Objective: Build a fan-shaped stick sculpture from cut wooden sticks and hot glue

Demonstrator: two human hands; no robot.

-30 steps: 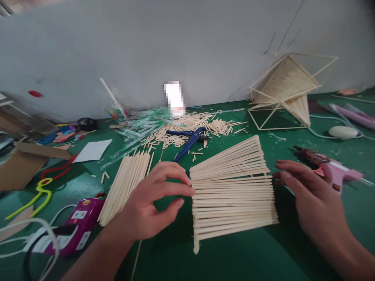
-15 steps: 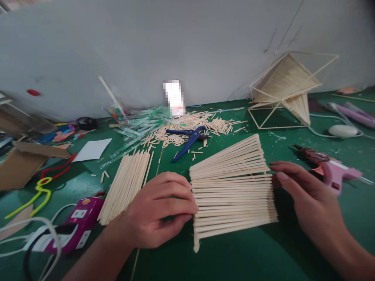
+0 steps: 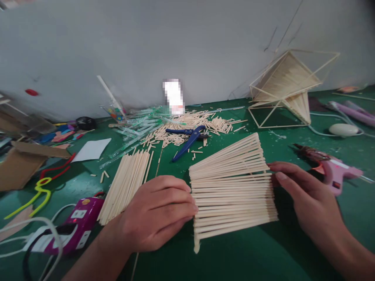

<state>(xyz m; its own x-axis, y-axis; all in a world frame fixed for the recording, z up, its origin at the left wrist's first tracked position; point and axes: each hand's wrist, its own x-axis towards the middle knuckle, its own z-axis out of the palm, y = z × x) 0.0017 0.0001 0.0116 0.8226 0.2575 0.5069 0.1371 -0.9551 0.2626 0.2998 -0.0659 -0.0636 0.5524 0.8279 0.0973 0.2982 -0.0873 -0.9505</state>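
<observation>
A panel of thin wooden sticks (image 3: 234,197), set side by side between two edge sticks, lies on the green table in front of me. Its upper sticks fan out from the lower ones, with a narrow gap between them on the right. My left hand (image 3: 159,212) has its fingers closed on the panel's left edge; the thumb is mostly hidden. At the right edge, by that gap, my right hand (image 3: 307,197) pinches the panel between thumb and fingertips. A bundle of loose wooden sticks (image 3: 127,181) rests just left of my left hand.
Blue-handled cutters (image 3: 189,143) lie before a heap of short stick pieces (image 3: 216,124). A pink glue gun (image 3: 334,171) is at right, below a stick-frame structure (image 3: 288,89). A magenta power strip (image 3: 83,220) with cables sits at left, near a cardboard box (image 3: 22,166).
My right hand has shifted slightly left against the panel's edge, and my left hand's fingers have drawn closer together. The panel stays almost where it was.
</observation>
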